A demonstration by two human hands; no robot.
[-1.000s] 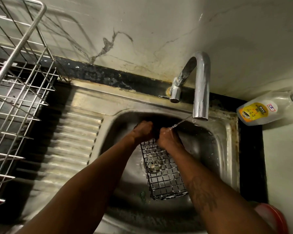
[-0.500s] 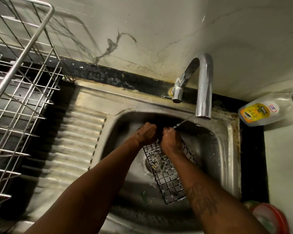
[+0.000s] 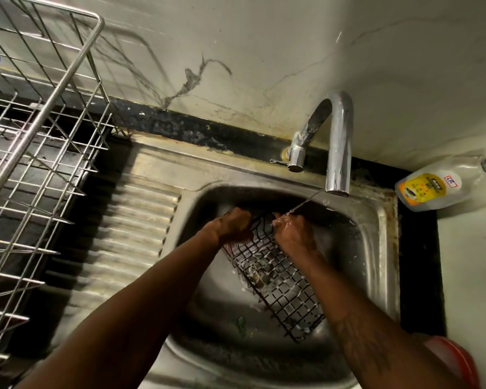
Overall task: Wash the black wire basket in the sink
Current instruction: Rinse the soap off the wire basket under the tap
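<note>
Steel sink (image 3: pixel 382 248) below cracked wall (image 3: pixel 264 51); hands hold black wire basket (image 3: pixel 281 284)

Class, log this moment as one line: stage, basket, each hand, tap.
stage: rinsing | black wire basket: tilted in sink | left hand: grips its rim | right hand: grips rim under stream | tap: running

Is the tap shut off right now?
No, a thin stream of water runs from the tap onto the right hand at the black wire basket.

Basket (image 3: pixel 281 287) in sink (image 3: pixel 376 248), under faucet (image 3: pixel 338 147)
</note>
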